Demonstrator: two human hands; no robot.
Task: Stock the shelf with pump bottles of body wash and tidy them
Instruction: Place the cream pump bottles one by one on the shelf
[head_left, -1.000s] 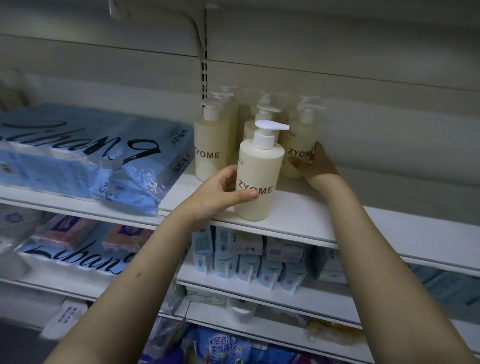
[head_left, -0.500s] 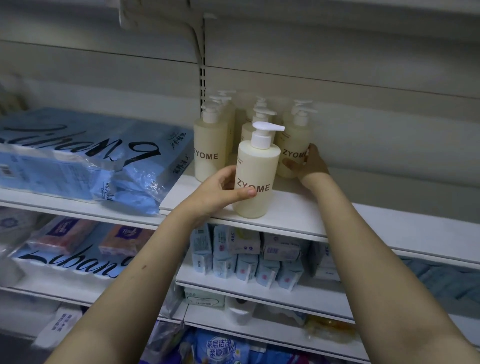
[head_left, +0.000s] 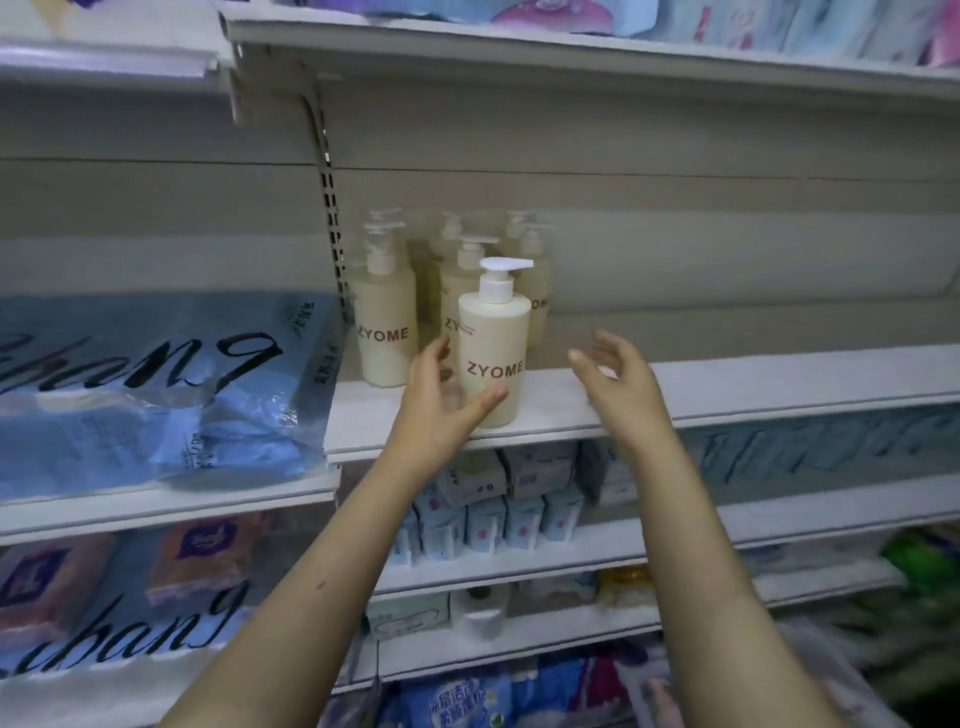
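Several cream ZYOME pump bottles stand on the white shelf (head_left: 727, 384). The front bottle (head_left: 493, 353) stands upright near the shelf edge, its pump pointing right. Behind it are a left bottle (head_left: 384, 332), a middle bottle (head_left: 457, 291) and a right rear bottle (head_left: 537, 280), with more in the back row. My left hand (head_left: 441, 405) is open at the front bottle's left side, its thumb across the lower front and its fingers spread clear of the bottle. My right hand (head_left: 618, 379) hovers open to the right of the front bottle, touching nothing.
Large blue tissue packs (head_left: 156, 389) fill the shelf on the left, right beside the bottles. Small blue-white packets (head_left: 493, 509) sit on the shelf below. More packs lie on the top shelf (head_left: 571, 47). The bottle shelf is bare to the right of my right hand.
My right hand has come off the right rear bottle and pulled back toward me. My left hand has loosened its grip on the front bottle. The view has tilted upward.
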